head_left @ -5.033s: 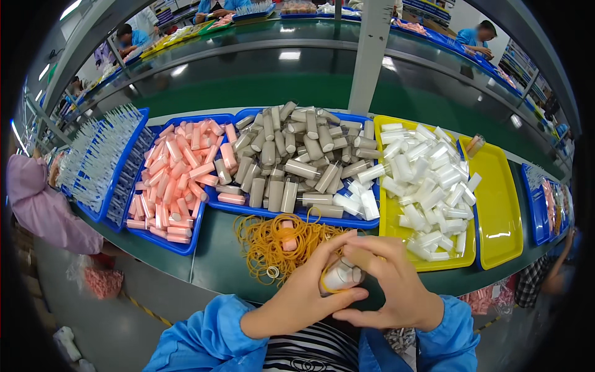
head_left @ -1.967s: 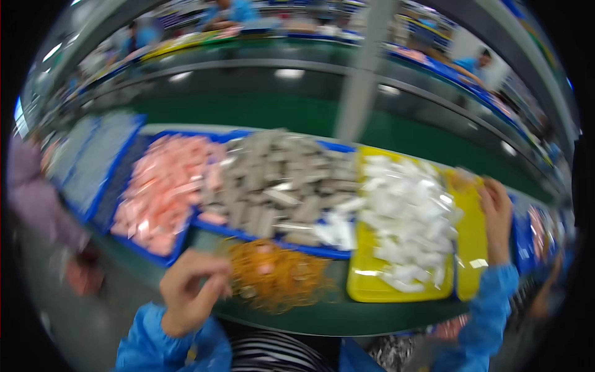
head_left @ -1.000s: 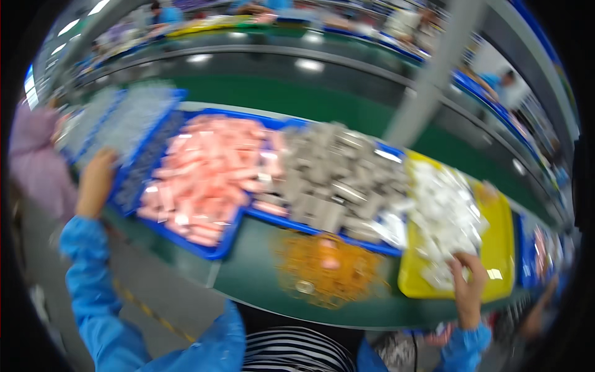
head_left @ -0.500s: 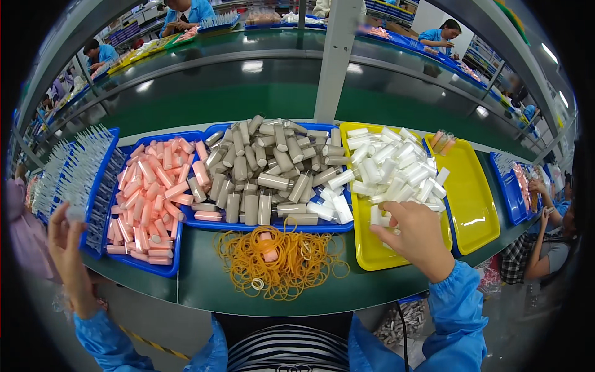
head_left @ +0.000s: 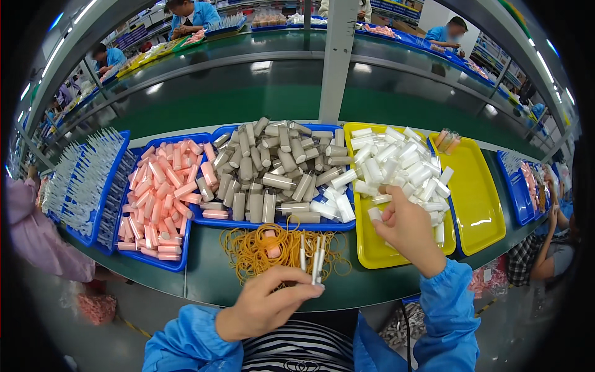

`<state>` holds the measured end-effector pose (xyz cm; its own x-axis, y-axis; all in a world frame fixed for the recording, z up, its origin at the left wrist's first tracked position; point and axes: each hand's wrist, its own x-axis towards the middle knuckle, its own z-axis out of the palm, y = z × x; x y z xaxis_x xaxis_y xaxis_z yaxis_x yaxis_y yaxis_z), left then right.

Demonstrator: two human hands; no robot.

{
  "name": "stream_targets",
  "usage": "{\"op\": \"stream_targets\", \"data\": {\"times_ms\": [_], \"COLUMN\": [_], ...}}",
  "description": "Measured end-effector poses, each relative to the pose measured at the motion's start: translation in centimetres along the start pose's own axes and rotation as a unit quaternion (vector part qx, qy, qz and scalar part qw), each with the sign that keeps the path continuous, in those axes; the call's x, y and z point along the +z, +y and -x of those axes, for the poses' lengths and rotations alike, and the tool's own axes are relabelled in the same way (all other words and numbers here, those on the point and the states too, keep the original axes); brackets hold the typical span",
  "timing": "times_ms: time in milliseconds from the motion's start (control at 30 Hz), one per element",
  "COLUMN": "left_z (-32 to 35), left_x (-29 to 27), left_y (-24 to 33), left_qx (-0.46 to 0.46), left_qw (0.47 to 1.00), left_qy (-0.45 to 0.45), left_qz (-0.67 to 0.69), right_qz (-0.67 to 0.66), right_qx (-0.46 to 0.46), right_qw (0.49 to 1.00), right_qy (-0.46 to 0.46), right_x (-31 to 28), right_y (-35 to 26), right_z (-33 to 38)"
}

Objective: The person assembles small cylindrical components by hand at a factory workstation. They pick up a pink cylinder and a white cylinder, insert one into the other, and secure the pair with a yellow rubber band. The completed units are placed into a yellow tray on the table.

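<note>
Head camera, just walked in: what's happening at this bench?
A person in blue sleeves works at a green bench lined with trays. The left hand pinches a few thin white sticks above a heap of orange rubber bands. The right hand picks a short white tube from the pile in the yellow tray. Grey tubes and pink tubes fill blue trays alongside.

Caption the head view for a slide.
Left hand holds thin white sticks; right hand picks a white tube.

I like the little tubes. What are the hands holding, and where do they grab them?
The left hand pinches a few thin white sticks by their lower ends. The right hand grips a small white tube at one end, over the yellow tray.
</note>
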<state>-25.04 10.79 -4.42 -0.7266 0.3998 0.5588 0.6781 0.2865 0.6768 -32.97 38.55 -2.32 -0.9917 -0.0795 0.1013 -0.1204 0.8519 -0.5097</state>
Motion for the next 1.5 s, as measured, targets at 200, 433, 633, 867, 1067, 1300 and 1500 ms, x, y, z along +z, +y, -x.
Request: {"op": "stream_targets", "data": {"times_ms": [200, 433, 633, 867, 1067, 1300, 1500], "left_z": [-0.7, -0.6, -1.3, -1.0, -0.7, 1.1, 1.3], "left_x": [2.6, 3.0, 3.7, 4.2, 5.4, 4.8, 2.3], "left_y": [0.2, 0.3, 0.7, 0.7, 0.5, 0.1, -1.2], "left_qx": [-0.095, -0.148, -0.178, -0.195, -0.159, -0.110, -0.113], "left_qw": [0.984, 0.942, 0.901, 0.876, 0.911, 0.964, 0.975], "left_qy": [-0.045, -0.057, 0.005, 0.025, 0.098, 0.125, 0.168], "left_qz": [0.144, 0.297, 0.396, 0.440, 0.367, 0.209, 0.087], "right_qz": [-0.101, -0.658, -0.723, -0.665, -0.670, -0.676, -0.169], "right_qx": [-0.113, 0.138, 0.180, 0.080, -0.024, -0.087, -0.254], "right_qw": [0.988, 0.739, 0.661, 0.740, 0.740, 0.728, 0.952], "right_qy": [0.014, -0.034, -0.094, -0.072, -0.052, -0.074, 0.000], "right_x": [0.0, 0.6, 1.2, 2.8, 4.0, 5.4, 2.9], "right_y": [1.8, -1.8, -0.8, -0.3, 0.0, -2.5, -3.1], "right_z": [1.2, 3.2, 3.4, 4.0, 5.9, 7.2, -0.8]}}
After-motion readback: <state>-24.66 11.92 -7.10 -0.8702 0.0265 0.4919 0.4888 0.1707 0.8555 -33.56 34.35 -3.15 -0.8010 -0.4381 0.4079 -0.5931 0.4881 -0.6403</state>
